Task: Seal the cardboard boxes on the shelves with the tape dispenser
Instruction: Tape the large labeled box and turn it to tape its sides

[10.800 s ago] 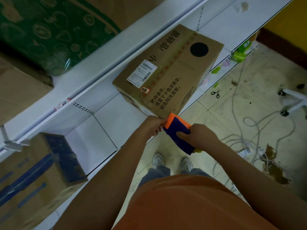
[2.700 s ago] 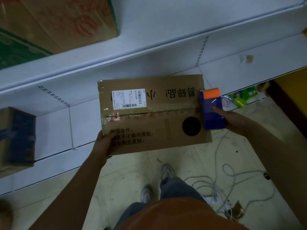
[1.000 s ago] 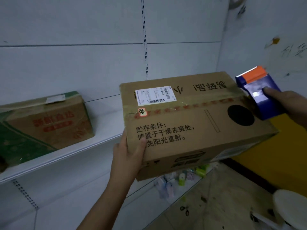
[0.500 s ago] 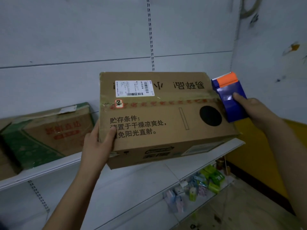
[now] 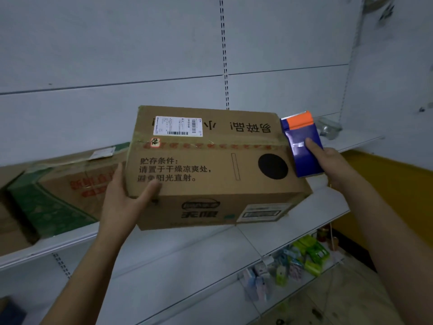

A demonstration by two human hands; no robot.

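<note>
I see left hand [image 5: 121, 202] gripping cardboard box [image 5: 210, 165] at near-left corner, box over shelf [image 5: 304, 221]. Right hand [image 5: 332, 165] holding tape dispenser [image 5: 302, 146] against box's right end.

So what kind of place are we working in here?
Probably a shop or stockroom: white metal shelves, cardboard boxes on them, and small packaged goods on a lower shelf.
</note>
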